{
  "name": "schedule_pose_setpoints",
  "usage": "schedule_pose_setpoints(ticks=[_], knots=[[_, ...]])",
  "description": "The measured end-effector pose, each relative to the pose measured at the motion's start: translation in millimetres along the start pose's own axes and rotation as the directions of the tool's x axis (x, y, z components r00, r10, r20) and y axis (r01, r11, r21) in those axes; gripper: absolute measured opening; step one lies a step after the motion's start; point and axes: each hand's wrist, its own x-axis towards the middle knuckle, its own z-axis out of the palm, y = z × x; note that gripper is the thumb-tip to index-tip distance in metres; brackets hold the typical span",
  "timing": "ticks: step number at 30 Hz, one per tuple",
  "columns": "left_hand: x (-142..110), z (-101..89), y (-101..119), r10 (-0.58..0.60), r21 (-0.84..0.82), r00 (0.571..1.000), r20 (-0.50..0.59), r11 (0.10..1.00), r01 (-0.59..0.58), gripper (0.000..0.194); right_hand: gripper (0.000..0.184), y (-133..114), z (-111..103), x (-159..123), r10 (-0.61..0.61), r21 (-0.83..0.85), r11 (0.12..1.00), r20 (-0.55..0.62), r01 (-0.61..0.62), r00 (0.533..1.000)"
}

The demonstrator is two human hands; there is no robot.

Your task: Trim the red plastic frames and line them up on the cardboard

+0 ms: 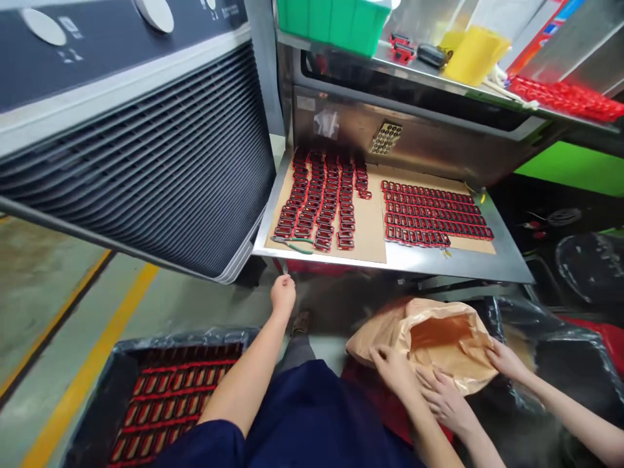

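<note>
My left hand point(283, 296) is closed just below the table's front edge; a thin pale sliver shows above its fingers, too small to name. My right hand point(394, 372) has curled fingers against the near left side of a brown paper bag point(375, 328), gripping its paper. The bag's mouth gapes upward, with brown paper visible inside. Another person's hand point(446, 400) lies flat on the front of the bag, and that person's other hand point(504, 359) grips its right rim. Green-handled pliers point(298, 244) lie on the table near my left hand.
Rows of red-and-black parts point(316, 195) lie on cardboard, with more rows point(433, 214) to the right, on a metal table point(414, 257). A lined bin point(104, 396) of similar parts stands lower left. A grey louvred machine point(160, 156) is at left. Above is a shelf with a green bin point(331, 26).
</note>
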Motion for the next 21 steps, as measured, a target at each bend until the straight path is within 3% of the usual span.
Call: schedule_pose_setpoints(ticks=[4,6,8,10,12,16,21], knots=[[63.1,-29.3,19.4,0.08,-0.006,0.965,-0.249,0.996,-0.085,0.033,0.023,-56.5,17.5,113.6,0.114,0.027,0.993,-0.107,-0.112,0.988],[86.9,-40.6,29.6,0.147,0.037,0.948,-0.282,0.989,-0.143,0.039,0.028,-66.5,12.7,166.3,0.204,0.021,0.979,-0.208,-0.205,0.957],[101.3,-46.9,36.1,0.2,0.104,0.941,-0.273,0.979,-0.177,0.048,0.031,-70.2,11.4,196.7,0.287,-0.001,0.954,-0.275,-0.299,0.918],[103.1,-47.4,37.7,0.26,0.181,0.939,-0.225,0.958,-0.222,0.056,0.03,-76.5,21.0,200.3,0.316,-0.034,0.94,-0.28,-0.338,0.906],[94.8,-43.2,35.5,0.333,0.246,0.931,-0.148,0.925,-0.291,0.063,0.025,-90.4,40.4,184.4,0.281,-0.074,0.95,-0.225,-0.304,0.933],[76.5,-33.0,26.0,0.389,0.319,0.92,-0.038,0.877,-0.358,0.052,0.019,-137.5,83.5,152.7,0.082,-0.15,0.985,-0.059,-0.09,0.995],[78.7,-36.2,16.4,0.391,0.363,0.92,-0.007,0.859,-0.362,0.037,0.025,-198.7,116.9,181.1,-0.152,-0.177,0.968,0.164,0.181,0.975]])
